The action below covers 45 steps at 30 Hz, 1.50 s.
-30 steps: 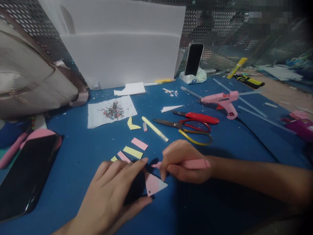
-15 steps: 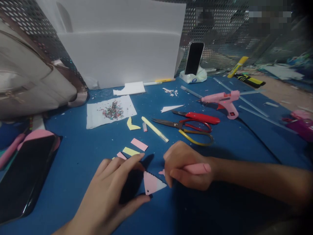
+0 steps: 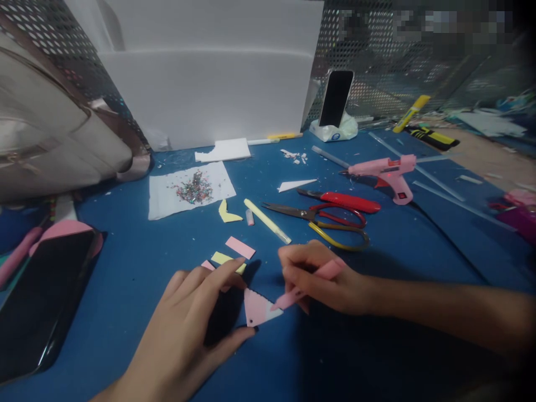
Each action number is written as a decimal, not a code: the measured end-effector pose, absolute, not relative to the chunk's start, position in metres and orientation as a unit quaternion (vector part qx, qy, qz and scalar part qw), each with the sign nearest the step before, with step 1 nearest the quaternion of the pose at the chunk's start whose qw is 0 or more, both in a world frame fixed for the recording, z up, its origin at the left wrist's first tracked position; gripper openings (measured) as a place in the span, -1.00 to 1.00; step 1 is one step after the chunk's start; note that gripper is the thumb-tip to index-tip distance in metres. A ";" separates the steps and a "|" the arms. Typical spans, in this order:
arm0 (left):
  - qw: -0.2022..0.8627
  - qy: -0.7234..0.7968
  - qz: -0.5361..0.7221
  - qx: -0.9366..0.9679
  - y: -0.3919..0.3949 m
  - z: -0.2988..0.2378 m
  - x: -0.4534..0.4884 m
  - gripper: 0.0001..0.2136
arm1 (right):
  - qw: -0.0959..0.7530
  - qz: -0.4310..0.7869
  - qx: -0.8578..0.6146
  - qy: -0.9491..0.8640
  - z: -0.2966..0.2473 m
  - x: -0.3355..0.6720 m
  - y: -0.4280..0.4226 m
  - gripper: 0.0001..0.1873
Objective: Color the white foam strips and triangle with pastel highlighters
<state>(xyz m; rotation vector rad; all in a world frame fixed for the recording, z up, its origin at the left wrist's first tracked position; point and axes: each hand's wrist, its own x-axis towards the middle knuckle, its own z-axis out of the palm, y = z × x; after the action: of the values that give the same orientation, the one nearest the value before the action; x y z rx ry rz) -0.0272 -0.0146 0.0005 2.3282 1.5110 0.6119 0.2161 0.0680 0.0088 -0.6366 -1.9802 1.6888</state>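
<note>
My left hand [image 3: 190, 329] lies flat on the blue table, thumb and forefinger framing a small pink and white triangular paper piece [image 3: 256, 308] with a zigzag top edge. My right hand [image 3: 322, 279] is closed around a pink pen-like tool [image 3: 307, 286], whose tip points down-left and meets the triangle's right corner. Small pink and yellow paper strips [image 3: 234, 251] lie just beyond my left fingertips.
Scissors [image 3: 330, 220], a red cutter [image 3: 347, 201], a pink glue gun [image 3: 387, 170] and a yellow pen [image 3: 268, 221] lie ahead. A paper with glitter [image 3: 190, 190] sits at centre left, white foam boards [image 3: 205, 72] behind, a dark phone [image 3: 39, 304] at left, a propped phone [image 3: 335, 100] at the back.
My right hand has swung the pink tool from lying level to pointing down-left at the triangle. The left hand stays on the paper piece. The view shifted slightly.
</note>
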 end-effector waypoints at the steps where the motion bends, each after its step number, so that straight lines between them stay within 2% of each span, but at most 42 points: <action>1: 0.150 0.527 0.211 0.809 -0.015 0.000 -0.027 -0.39 | 0.226 0.619 -0.234 -0.715 0.008 0.216 0.069 -0.65; 8: 0.150 0.531 0.206 0.808 -0.013 -0.001 -0.028 -0.37 | 0.211 0.595 -0.233 -0.740 0.009 0.215 0.073 -0.71; 20: 0.159 0.532 0.212 0.804 -0.014 0.001 -0.026 -0.39 | 0.182 0.593 -0.236 -0.748 0.010 0.213 0.075 -0.63; 28: 0.166 0.537 0.217 0.798 -0.014 0.000 -0.026 -0.41 | 0.187 0.605 -0.227 -0.740 0.010 0.213 0.075 -0.72; 31: 0.162 0.526 0.216 0.807 -0.014 -0.001 -0.027 -0.39 | 0.181 0.563 -0.206 -0.780 0.013 0.212 0.073 -0.73; 35: 0.161 0.522 0.213 0.810 -0.014 -0.002 -0.027 -0.35 | 0.220 0.451 -0.203 -0.841 0.016 0.212 0.070 -0.73; 38: 0.163 0.524 0.211 0.809 -0.013 -0.002 -0.027 -0.35 | 0.238 0.441 -0.226 -0.836 0.017 0.213 0.068 -0.71; 42: 0.160 0.520 0.212 0.812 -0.013 -0.002 -0.027 -0.37 | 0.228 0.419 -0.166 -0.863 0.016 0.213 0.068 -0.75; 45: 0.160 0.521 0.208 0.812 -0.014 -0.002 -0.029 -0.37 | 0.240 0.422 -0.208 -0.849 0.015 0.214 0.068 -0.75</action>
<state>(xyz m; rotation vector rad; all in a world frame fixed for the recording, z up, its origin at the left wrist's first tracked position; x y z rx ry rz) -0.0285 -0.0143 -0.0019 2.3209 1.4874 0.5954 0.2137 0.0682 0.0145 -0.5687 -2.3230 1.1553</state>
